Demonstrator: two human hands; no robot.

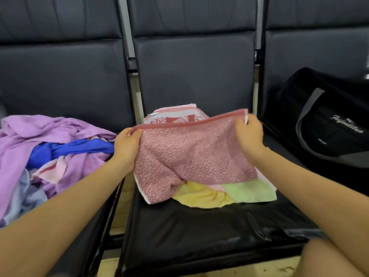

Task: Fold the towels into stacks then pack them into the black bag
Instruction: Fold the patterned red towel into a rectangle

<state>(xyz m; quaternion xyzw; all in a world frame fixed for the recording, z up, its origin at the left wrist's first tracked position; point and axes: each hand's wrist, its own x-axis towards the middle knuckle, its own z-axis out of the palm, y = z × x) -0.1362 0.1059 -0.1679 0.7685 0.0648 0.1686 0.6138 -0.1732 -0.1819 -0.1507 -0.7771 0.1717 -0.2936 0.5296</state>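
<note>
1. Over the middle seat [199,232] hung the pink towel [191,154], stretched by its top hem — its lower part draped on a yellow and green towel [229,193].
2. Left hand [127,144] and right hand [249,132] each pinched a top corner.
3. Behind lay a folded patterned towel [175,116].
4. Unfolded towels [50,148] were heaped on the left seat; the black bag [329,124] sat on the right one.

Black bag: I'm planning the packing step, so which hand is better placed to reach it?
Right: the right hand is nearest the black bag; the left hand is beside the unfolded pile.
</note>
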